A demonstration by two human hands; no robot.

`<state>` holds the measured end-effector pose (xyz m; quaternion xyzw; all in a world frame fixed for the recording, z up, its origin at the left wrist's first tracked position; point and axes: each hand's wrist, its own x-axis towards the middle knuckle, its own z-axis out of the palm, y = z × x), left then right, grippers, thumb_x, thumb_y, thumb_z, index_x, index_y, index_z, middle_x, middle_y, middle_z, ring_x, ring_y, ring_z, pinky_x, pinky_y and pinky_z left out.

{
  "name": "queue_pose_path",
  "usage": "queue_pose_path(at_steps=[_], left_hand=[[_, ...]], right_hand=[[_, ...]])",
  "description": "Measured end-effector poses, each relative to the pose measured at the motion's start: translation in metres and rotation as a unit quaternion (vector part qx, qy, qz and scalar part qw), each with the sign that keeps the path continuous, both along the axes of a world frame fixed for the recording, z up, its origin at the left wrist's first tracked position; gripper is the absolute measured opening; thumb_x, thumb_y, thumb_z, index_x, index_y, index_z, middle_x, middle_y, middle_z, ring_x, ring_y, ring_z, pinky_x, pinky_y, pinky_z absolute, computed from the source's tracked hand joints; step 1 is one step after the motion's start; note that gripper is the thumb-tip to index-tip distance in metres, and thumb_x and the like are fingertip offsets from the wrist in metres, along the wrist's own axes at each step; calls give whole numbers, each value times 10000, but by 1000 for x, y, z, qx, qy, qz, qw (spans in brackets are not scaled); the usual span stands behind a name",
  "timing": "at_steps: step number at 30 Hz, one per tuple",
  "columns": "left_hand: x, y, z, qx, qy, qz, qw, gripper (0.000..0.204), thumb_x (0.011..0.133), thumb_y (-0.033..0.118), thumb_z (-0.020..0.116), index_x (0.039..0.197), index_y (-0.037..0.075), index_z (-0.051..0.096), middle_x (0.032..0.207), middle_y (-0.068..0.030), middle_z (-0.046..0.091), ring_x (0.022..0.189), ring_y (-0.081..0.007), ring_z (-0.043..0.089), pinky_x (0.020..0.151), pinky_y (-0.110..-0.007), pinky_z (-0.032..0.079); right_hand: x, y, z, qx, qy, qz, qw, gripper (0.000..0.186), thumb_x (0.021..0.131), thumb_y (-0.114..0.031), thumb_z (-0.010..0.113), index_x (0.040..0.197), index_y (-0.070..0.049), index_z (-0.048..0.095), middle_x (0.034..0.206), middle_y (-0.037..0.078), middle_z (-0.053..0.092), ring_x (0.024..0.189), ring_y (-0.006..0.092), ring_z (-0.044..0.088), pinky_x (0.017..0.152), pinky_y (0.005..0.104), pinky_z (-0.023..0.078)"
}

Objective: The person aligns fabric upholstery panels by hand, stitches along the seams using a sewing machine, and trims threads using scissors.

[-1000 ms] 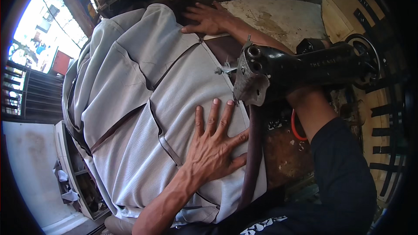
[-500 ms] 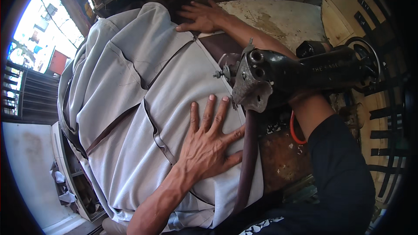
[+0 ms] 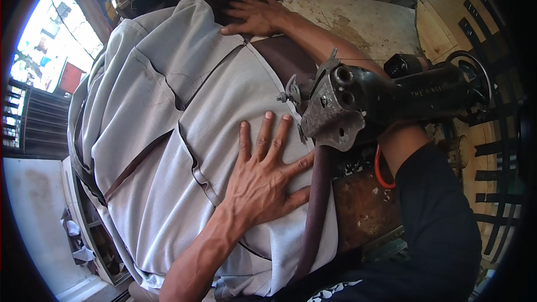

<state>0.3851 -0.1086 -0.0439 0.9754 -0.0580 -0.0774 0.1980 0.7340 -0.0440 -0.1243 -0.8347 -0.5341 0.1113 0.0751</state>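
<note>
A large pale grey fabric piece (image 3: 224,95) with dark brown edges and overlapping, open-edged panels lies bunched across the sewing table. My left hand (image 3: 260,176) rests flat on it, fingers spread, just left of the needle area. A dark brown strip (image 3: 320,201) runs along the fabric's right edge beneath the black sewing machine (image 3: 391,92). My right arm reaches behind the machine, and my right hand (image 3: 254,17) lies on the fabric's far edge with its fingers apart. The machine's metal faceplate hides the needle and presser foot.
A worn, pale tabletop (image 3: 358,19) lies behind the machine. The machine's handwheel (image 3: 475,72) is at the right, beside a wooden frame with black straps (image 3: 486,173). A red-orange loop (image 3: 382,170) hangs under the machine arm. At the left is a white panel (image 3: 36,207) next to an open compartment.
Relative to the machine, the fabric and both hands have slid slightly away from me. The whole view has shifted a little. Both hands keep their flat, spread pose.
</note>
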Motion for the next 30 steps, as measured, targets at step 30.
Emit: queue_pose_path(at_steps=[30], left_hand=[[24,8,-20,-2,-62,-9,998,593,883,608,687,1438,401,663,1728,-259,198,1589,-558,68,1199,-801,16]], right_hand=[[10,-34,5,227,50,-158,960,853,914,-801,542,1543,-227,558,1637,152,466,1520,336,431,1233,535,350]])
